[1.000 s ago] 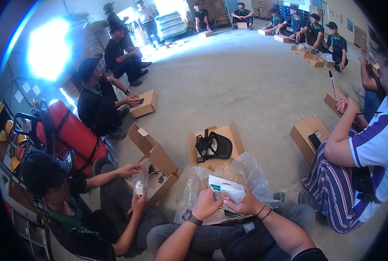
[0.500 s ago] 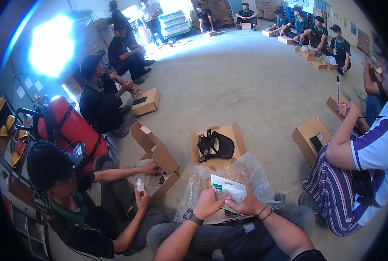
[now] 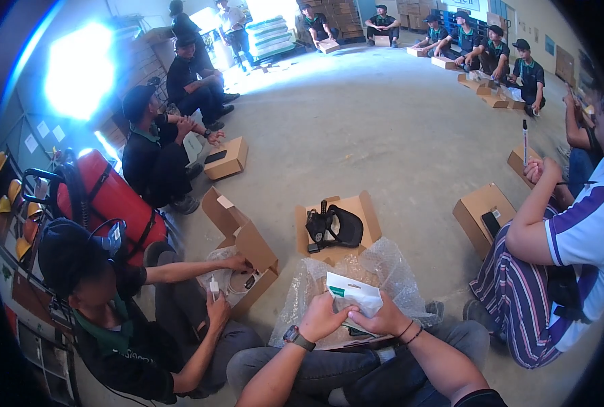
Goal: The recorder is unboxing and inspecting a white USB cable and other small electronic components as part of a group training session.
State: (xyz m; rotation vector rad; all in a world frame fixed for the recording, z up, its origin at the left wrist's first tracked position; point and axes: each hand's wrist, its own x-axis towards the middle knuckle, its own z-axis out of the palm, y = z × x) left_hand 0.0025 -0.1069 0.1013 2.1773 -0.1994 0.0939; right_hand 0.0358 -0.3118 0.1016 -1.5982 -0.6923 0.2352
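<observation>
A white flat packet with a green label and a hang hole (image 3: 356, 292) is gripped by both hands over my lap. My left hand (image 3: 324, 319), with a watch on its wrist, holds the packet's left side. On its right side is my right hand (image 3: 385, 317), with dark bands at the wrist; the thumbs nearly meet in front. Under and around the packet lies bubble wrap (image 3: 302, 298). Beyond it stands an opened cardboard box (image 3: 368, 207), with a black cap carrying a strapped device (image 3: 346, 227) on it. What the packet contains cannot be made out.
At left a seated person reaches into an open box (image 3: 261, 247) and holds a small white item (image 3: 214, 288). To the right, a person holds a marker (image 3: 525, 139) beside a box with a phone (image 3: 492, 222). Several others sit in a ring on the concrete floor (image 3: 302, 122).
My hands and the packet stay nearly still. The left neighbour's white item has turned in their hand. Farther left, a seated person's hands have shifted, and a pale object shows beside them.
</observation>
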